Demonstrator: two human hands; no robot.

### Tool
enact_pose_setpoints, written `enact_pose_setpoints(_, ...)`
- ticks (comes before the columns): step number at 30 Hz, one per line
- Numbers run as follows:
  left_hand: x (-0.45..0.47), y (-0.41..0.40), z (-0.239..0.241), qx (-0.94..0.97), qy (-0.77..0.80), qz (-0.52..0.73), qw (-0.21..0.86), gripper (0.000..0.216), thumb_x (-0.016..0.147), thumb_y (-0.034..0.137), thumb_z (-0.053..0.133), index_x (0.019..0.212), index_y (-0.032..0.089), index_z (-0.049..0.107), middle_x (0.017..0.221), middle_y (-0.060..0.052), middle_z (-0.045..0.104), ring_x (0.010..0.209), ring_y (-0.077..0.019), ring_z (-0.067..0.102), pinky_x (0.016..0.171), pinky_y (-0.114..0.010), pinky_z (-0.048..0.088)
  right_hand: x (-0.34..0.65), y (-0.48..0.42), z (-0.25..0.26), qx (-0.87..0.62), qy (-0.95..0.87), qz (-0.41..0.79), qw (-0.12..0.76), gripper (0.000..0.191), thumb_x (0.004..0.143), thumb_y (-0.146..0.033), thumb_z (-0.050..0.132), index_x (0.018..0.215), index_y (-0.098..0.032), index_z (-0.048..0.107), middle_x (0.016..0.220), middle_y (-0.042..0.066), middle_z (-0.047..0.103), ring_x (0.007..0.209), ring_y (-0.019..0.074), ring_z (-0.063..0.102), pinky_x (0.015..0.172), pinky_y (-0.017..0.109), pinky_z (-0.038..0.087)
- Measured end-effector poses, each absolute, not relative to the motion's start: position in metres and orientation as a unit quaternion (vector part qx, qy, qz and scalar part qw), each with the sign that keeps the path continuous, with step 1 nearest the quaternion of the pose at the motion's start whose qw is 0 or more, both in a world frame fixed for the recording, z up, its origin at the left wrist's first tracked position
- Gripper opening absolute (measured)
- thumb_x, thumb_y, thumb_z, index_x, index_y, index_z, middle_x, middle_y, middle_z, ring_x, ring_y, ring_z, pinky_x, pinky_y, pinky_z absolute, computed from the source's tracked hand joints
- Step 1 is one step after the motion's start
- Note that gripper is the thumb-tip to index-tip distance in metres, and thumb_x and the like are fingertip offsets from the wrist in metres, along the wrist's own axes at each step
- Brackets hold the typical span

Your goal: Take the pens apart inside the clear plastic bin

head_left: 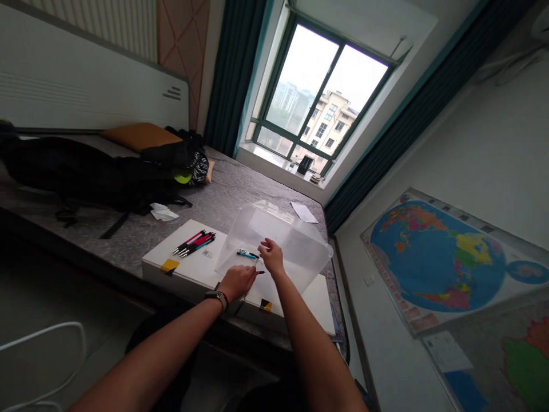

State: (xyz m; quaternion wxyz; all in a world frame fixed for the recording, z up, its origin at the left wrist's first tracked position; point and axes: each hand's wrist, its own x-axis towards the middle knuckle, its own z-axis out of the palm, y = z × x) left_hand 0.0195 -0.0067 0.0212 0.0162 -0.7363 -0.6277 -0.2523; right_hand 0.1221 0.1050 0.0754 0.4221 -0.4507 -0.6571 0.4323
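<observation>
My left hand (239,282), with a band on its wrist, is closed on a pen (260,272) whose dark tip sticks out to the right. Just above and right of it, my right hand (271,256) has its fingers loosely bent and apart, with nothing I can make out in them. Both hands are at the open front of a translucent plastic box (300,252), tipped on its side. Inside it, left of my right hand, lie a blue pen (246,255) and some small dark parts. Several red, black and blue pens (195,244) lie in a bunch on the white carton (158,252) to the left.
The cartons stand on a grey patterned mattress (240,177). A crumpled tissue (163,212), a white paper (304,212), a black bag (86,171) and an orange cushion (141,136) lie on it. A world map (437,257) hangs on the right wall.
</observation>
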Motion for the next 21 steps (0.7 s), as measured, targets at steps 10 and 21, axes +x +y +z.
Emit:
enact_pose_setpoints(10,0.020,-0.006,0.020,-0.728,-0.636,-0.257,0.014,0.044,0.101,0.039,0.024,0.092,0.018,0.061,0.080,-0.010,0.067,0.076,-0.0207,0.063,0.070,-0.032,0.044,0.188,0.066,0.018,-0.538,-0.659,0.296,0.433,0.031,0.087,-0.046,0.051,0.075,-0.020,0.065,0.072,0.005,0.067,0.069,0.0203,0.060,0.068,0.029,0.045)
enact_pose_setpoints(21,0.020,-0.006,0.018,-0.733,-0.637,-0.237,0.021,0.040,0.096,0.050,0.038,0.115,0.018,0.052,0.081,-0.009,0.067,0.078,-0.0224,0.064,0.069,-0.030,0.042,0.187,0.056,0.018,-0.478,-0.721,0.347,0.361,0.035,0.084,-0.050,0.062,0.063,-0.021,0.065,0.059,-0.002,0.063,0.059,0.0144,0.053,0.061,0.024,0.037)
